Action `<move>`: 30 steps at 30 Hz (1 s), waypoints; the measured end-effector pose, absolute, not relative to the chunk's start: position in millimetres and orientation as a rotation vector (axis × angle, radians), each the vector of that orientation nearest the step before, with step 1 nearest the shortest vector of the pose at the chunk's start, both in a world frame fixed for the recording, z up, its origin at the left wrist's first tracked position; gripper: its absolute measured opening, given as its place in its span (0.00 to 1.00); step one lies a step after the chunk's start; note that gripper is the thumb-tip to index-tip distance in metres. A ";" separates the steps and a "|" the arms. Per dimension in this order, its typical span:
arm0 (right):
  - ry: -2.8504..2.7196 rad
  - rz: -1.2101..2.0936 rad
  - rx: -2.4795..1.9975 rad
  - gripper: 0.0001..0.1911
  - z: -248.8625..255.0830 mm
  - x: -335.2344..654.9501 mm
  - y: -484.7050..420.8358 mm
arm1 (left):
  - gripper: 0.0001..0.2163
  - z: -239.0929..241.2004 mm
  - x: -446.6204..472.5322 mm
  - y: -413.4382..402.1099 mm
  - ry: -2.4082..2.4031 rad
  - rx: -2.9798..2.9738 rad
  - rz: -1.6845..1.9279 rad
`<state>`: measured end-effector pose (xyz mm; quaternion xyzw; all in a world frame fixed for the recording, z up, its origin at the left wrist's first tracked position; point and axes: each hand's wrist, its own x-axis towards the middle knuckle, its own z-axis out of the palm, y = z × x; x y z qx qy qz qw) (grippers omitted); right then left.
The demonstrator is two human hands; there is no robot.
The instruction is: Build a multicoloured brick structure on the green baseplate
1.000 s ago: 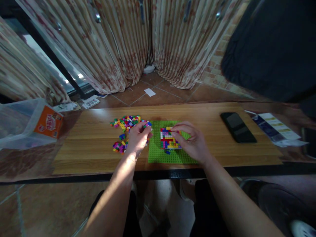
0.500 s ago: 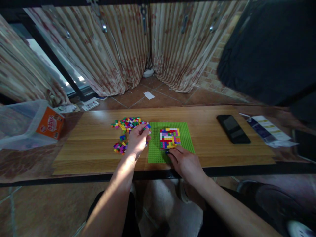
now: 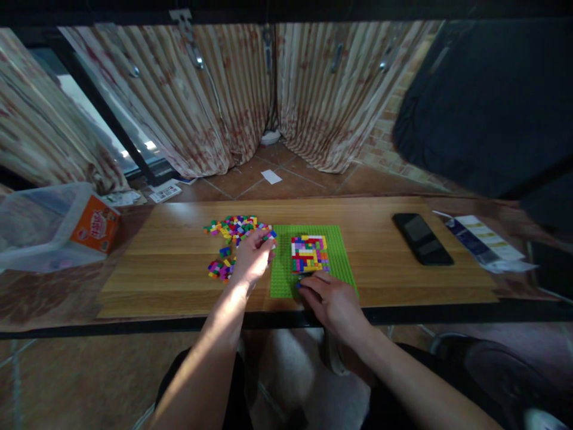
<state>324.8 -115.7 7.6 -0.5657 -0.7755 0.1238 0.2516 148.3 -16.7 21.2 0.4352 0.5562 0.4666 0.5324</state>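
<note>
While the long, brown, wood-grained table [image 3: 385,230] stretched beneath the left hand [image 3: 250,258] and right hand [image 3: 336,301], the square, green, studded plastic baseplate [image 3: 282,280] lay under the right. A multicoloured spread of loose plastic bricks [image 3: 235,227] lay beyond the left; a flat, multicoloured brick panel [image 3: 308,254] sat just beyond the right. Left fingers closed on a few small bricks [image 3: 271,235]; right thumb and fingers pinched a tiny blue brick [image 3: 299,285].

A flat multicoloured brick panel [image 3: 310,254] lay on the green studded baseplate [image 3: 338,254], a small blue brick [image 3: 298,286] toward its seven o'clock, loose bricks [image 3: 237,228] scattered around nine.
</note>
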 end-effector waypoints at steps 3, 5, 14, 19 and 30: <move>-1.862 0.500 -1.417 0.06 18.7 333.4 -105.1 | 0.13 19.6 149.2 -17.0 1.310 1.049 1.120; -1.713 0.505 -1.445 0.05 26.1 341.2 -91.8 | 0.13 19.3 151.1 -17.4 1.303 1.047 1.119; -1.757 0.300 -1.454 0.06 28.2 344.3 -40.9 | 0.14 24.8 157.0 -21.1 1.279 1.035 1.091; -1.842 0.269 -1.527 0.05 22.9 341.5 -34.5 | 0.16 22.5 155.2 -18.8 1.294 1.048 1.088; -1.818 0.364 -1.478 0.06 20.3 338.8 -27.2 | 0.17 21.0 154.8 -18.9 1.280 1.053 1.084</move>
